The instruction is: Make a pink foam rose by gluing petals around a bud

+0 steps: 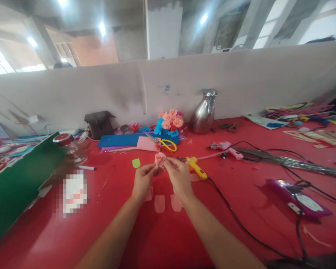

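Between my two hands is a small pink paper flower, held up over the red table. My left hand pinches it low on its left side, thumb and fingertips together. From the right, my right hand grips its edge between thumb and fingers. Below my hands lie loose pink petal pieces, rounded at one end; another petal piece is partly under my right wrist. Just past my right hand a yellow glue gun rests on the table, its black cord running off to the right.
Scissors with yellow handles lie on blue and pink sheets. Behind them is a bunch of pink and blue flowers near a steel jug. A glass jar and green panel stand left; a purple box with cords lies right.
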Tool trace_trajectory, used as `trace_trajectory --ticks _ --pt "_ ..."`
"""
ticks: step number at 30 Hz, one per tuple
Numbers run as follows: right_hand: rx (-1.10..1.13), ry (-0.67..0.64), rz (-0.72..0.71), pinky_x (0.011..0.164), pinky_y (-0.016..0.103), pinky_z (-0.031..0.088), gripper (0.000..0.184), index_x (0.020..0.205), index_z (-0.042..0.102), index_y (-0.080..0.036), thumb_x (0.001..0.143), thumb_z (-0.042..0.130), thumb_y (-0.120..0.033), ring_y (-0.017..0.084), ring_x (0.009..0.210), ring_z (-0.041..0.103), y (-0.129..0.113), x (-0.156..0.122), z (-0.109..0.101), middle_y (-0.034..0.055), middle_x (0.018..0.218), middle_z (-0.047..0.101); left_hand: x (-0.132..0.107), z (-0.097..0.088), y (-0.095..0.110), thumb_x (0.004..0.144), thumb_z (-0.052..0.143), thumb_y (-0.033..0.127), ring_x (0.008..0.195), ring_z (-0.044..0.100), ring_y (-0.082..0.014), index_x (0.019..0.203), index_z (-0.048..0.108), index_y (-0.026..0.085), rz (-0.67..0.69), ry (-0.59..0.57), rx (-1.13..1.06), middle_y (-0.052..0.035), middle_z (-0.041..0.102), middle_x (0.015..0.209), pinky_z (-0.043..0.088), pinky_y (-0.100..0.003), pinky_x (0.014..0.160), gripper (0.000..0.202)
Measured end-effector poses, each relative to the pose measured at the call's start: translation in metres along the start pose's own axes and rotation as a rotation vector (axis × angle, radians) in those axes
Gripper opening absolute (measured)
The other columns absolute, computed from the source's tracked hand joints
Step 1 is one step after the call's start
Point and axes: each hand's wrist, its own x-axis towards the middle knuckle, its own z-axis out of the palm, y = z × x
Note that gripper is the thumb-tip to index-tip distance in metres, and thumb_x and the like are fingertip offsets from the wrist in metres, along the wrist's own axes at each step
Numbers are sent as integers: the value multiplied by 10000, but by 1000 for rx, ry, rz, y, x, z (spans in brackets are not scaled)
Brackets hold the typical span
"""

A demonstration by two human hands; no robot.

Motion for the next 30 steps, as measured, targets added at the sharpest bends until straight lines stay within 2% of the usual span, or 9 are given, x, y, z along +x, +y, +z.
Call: trace_trajectory --ticks 8,12,16,22,26,30 --pt "33 -15 -5 637 272 448 234 682 672 -198 775 552 -376 175 682 576 -3 -3 -2 23 676 655 1 1 0 619 726 307 647 631 -151 704 709 132 9 32 -39 -42 691 662 511 -319 741 195" --pt "96 -8 -5 646 283 452 235 783 697 -204 784 505 -340 178 687 581 -3 -4 -4 27 707 668 0 1 1 615 732 309 642 630 -150 726 715 136 24 43 -59 -39 693 667 514 -320 738 207" --pt "160 -36 24 585 264 427 222 827 708 -203 723 521 -260 149 611 543 0 -1 -4 14 675 658 0 -1 1 659 705 303 660 624 -139 747 722 143 62 18 -34 -35 695 690 507 -287 720 183" --pt "78 -80 105 536 252 380 183 784 729 -216 662 595 -245 123 540 476 3 4 -4 -11 596 622 0 -3 1 667 701 278 667 626 -134 766 727 148 74 40 -51 -33 701 705 506 -276 716 165" --pt "61 -128 89 572 268 422 172 792 735 -230 683 607 -268 146 592 528 3 5 -5 4 656 651 0 -2 2 664 705 270 671 633 -135 774 731 155 60 33 -66 -30 703 699 514 -279 720 161" --pt "76 -189 52 671 296 469 140 784 731 -240 697 634 -291 175 700 601 4 5 -6 13 744 683 0 -2 1 667 705 257 685 634 -129 776 735 163 68 26 -81 -27 710 718 514 -263 718 147"
